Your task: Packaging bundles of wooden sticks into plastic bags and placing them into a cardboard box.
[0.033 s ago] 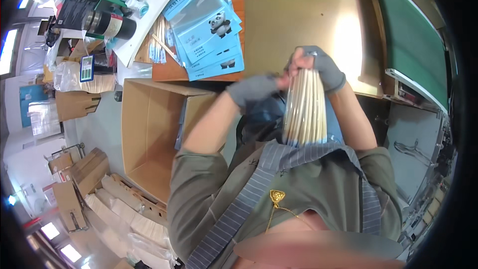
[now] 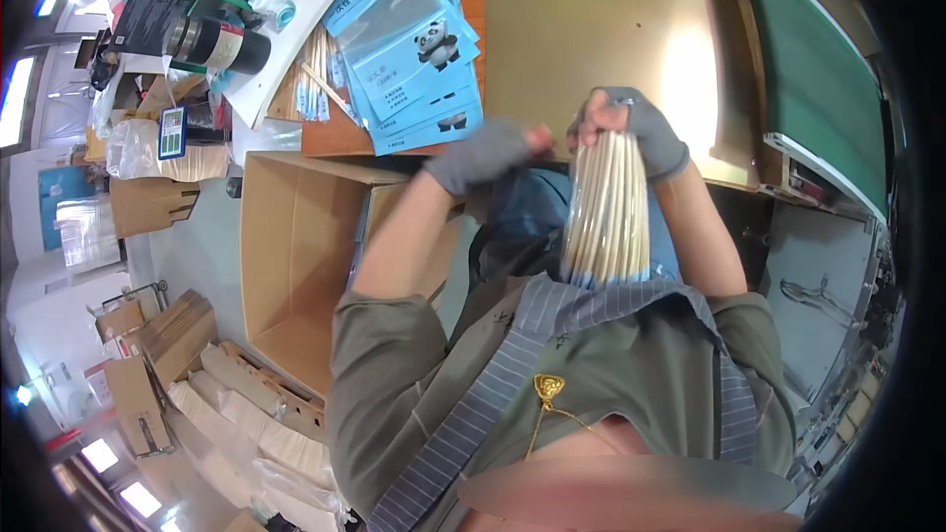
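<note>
My right hand (image 2: 631, 128), in a grey fingerless glove, grips the upper end of a clear plastic bag of chopsticks (image 2: 606, 207). The pale sticks hang upright in front of my apron, their lower ends near a blue band. To the left, my left hand (image 2: 483, 156), gloved alike, is apart from the bag. Motion smears its fingers, so their pose is unclear. Beyond it, flat blue printed bags (image 2: 414, 59) with a panda picture lie in an overlapping pile. Loose chopsticks (image 2: 317, 79) lie beside that pile.
An open cardboard box (image 2: 291, 266) stands below the table at my left. A white table (image 2: 296, 44) holds a dark thermos (image 2: 222, 46) and small bottles. A tan board (image 2: 591, 30) covers the worktop ahead. At right stands a green-topped surface (image 2: 818, 69).
My left hand has moved left, away from the top of the bag. My right hand still grips the bag of chopsticks in nearly the same place.
</note>
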Available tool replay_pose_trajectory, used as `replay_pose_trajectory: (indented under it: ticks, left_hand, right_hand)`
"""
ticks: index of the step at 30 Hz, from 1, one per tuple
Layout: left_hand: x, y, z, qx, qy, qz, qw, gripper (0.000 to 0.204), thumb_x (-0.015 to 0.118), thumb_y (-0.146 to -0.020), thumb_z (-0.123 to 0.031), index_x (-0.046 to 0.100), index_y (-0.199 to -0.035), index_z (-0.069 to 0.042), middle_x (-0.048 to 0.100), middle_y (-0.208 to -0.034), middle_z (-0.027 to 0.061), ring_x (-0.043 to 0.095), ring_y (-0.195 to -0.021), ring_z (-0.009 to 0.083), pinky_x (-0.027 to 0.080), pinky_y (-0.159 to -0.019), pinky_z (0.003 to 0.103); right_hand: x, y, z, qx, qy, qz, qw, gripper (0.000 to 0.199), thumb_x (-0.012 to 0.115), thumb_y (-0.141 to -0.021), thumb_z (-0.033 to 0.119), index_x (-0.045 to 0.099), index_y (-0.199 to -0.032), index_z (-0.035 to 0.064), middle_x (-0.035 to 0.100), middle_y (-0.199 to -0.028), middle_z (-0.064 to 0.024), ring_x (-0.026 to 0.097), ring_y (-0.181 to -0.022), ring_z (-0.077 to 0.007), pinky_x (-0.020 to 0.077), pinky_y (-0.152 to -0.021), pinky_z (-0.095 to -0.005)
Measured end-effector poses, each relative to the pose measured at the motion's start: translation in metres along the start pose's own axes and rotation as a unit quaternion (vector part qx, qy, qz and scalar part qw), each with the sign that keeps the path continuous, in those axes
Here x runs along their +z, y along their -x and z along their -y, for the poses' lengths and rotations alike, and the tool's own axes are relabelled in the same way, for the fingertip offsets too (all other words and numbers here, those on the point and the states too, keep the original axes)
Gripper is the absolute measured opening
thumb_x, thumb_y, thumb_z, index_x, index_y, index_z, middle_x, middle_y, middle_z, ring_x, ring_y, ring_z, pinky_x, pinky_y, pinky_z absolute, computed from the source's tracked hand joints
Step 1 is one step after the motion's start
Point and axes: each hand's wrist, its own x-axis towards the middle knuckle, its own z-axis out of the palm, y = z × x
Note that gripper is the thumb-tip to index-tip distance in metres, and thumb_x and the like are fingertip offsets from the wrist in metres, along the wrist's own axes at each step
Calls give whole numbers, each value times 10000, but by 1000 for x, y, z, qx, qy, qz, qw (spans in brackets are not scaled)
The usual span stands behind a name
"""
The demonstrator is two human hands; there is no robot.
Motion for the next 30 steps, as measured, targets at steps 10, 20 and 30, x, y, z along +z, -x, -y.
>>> replay_pose_trajectory:
  ticks: [10,20,30]
  left_hand:
    - [-158,43,56,34,-581,-316,750,282,598,-825,-363,641,-792,-86,648,-807,125,632,-766,320,478,-672,432]
    - [-186,37,56,38,-304,-374,876,303,720,-779,-275,630,-706,6,583,-586,115,522,-549,201,415,-566,345]
    - [-179,23,55,-55,-403,-335,850,231,645,-803,-291,623,-768,-63,663,-839,175,629,-844,349,471,-730,428]
  right_hand:
    - [20,8,2,-31,-38,-91,995,249,576,-822,276,567,-775,31,599,-746,-98,587,-779,-224,467,-825,-346]
    - [30,-5,3,-27,0,-69,997,282,574,-851,297,578,-773,26,603,-743,-86,614,-802,-227,479,-776,-340]
    - [36,-5,5,-17,27,-45,998,255,580,-853,270,592,-815,19,612,-757,-80,616,-798,-206,470,-745,-304]
